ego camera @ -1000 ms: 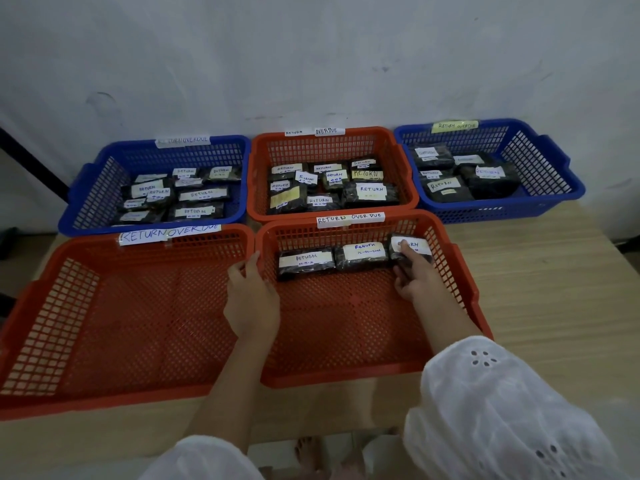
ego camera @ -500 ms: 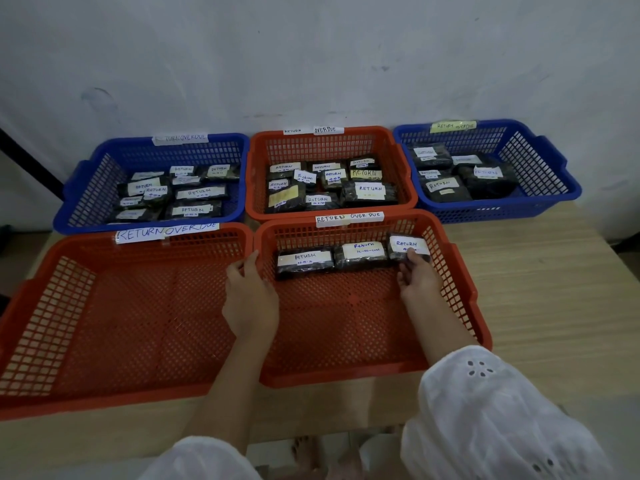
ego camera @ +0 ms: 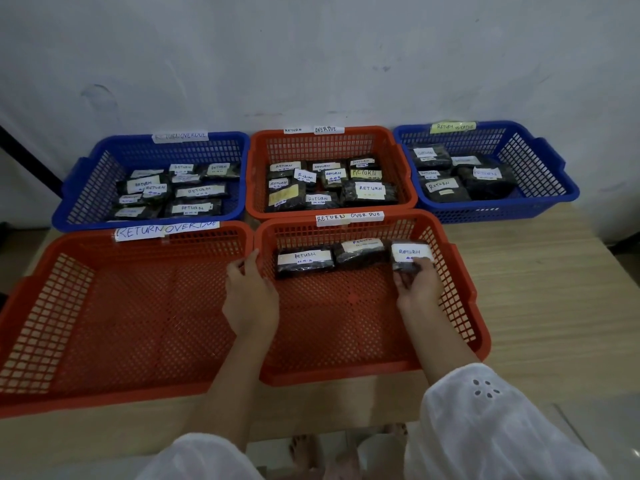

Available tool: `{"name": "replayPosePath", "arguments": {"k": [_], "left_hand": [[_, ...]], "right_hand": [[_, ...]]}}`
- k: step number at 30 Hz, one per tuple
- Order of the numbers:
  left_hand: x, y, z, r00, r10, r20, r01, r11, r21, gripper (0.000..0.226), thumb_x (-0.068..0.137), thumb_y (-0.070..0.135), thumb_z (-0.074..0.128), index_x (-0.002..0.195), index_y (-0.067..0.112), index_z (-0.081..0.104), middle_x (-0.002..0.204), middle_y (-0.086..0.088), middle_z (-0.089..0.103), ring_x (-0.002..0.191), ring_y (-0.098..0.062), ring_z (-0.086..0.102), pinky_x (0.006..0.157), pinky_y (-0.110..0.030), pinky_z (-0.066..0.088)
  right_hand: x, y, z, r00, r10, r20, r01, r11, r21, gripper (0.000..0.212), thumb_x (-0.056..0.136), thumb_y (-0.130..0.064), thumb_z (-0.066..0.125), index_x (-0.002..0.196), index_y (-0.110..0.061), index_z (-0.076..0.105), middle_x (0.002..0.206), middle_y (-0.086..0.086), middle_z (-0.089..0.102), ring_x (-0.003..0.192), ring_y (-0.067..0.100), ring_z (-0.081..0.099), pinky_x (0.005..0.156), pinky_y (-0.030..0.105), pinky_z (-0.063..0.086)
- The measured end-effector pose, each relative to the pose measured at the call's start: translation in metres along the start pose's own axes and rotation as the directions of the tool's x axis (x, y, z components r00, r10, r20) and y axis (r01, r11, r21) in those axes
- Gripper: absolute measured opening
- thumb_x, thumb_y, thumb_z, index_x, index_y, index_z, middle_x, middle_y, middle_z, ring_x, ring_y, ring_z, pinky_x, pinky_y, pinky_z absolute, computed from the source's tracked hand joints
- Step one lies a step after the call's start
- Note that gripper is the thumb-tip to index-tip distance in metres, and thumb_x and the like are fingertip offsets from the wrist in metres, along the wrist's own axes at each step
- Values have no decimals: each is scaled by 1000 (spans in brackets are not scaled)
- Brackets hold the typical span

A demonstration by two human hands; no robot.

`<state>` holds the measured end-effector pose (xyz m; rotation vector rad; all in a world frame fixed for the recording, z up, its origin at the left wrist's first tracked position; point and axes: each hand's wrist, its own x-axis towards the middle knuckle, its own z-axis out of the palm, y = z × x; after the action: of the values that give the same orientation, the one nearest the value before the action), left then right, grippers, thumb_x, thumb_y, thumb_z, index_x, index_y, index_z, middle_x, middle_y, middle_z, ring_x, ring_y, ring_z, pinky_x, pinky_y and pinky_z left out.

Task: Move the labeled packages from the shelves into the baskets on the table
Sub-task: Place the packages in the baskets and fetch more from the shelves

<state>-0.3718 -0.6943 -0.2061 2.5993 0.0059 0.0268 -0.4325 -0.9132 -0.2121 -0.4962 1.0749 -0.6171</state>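
Three dark packages with white "RETURN" labels lie in a row at the back of the near right orange basket [ego camera: 460, 306]. My right hand [ego camera: 417, 289] has its fingers on the rightmost package [ego camera: 410, 252], pinching its near edge. The middle package [ego camera: 360, 251] and the left package [ego camera: 304, 261] lie untouched. My left hand [ego camera: 251, 296] grips the rim between this basket and the near left orange basket [ego camera: 52, 306], which holds nothing.
Behind stand a blue basket [ego camera: 86, 188], an orange basket [ego camera: 401, 168] and another blue basket [ego camera: 547, 178], each with several labeled packages. All sit on a wooden table [ego camera: 540, 306] against a white wall. Bare feet show below the table edge.
My right hand slid back a little along the rightmost package, uncovering more of its label. The left hand stays on the basket rim.
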Motion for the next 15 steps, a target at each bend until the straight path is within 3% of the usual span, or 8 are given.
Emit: {"name": "replayPosePath", "arguments": {"k": [3,8,10,13,15], "left_hand": [[1,-2,1,1000,-3,0,3,1000,2,53,91,15,50,141,26,37,134,-7,40,109,-23,51,69,-33,42],[1,-3,1,1000,-4,0,4,1000,5,52,92,15,49,141,25,36,135,-7,39,112,-24,49,70,-33,40],[1,-3,1,1000,0,-1,0,1000,0,53,91,14,49,141,25,36,136,-7,39,113,-24,48,71,-32,39],[2,-3,1,1000,-6,10,6,1000,9,55,90,14,49,142,26,34,137,-8,37,115,-25,47,72,-34,40],[2,-2,1,1000,-14,22,14,1000,17,56,90,14,50,142,26,33,138,-8,36,115,-25,47,73,-36,42]], "right_hand": [[-22,21,4,999,35,8,-34,990,-139,33,85,-4,50,118,-3,55,99,13,65,73,19,61,57,27,48],[-48,63,15,941,311,133,-216,854,-473,12,86,3,50,96,-3,56,80,11,60,69,21,58,61,29,51],[-50,76,20,931,341,133,-197,774,-602,7,84,3,55,83,-4,56,76,9,60,65,19,57,57,27,50],[-53,95,28,932,323,166,-105,677,-729,17,81,4,62,70,-8,54,69,8,59,47,13,56,39,19,44],[-51,104,33,935,297,194,-41,633,-773,22,79,7,65,66,-7,53,73,12,61,41,12,55,36,18,43]]}}
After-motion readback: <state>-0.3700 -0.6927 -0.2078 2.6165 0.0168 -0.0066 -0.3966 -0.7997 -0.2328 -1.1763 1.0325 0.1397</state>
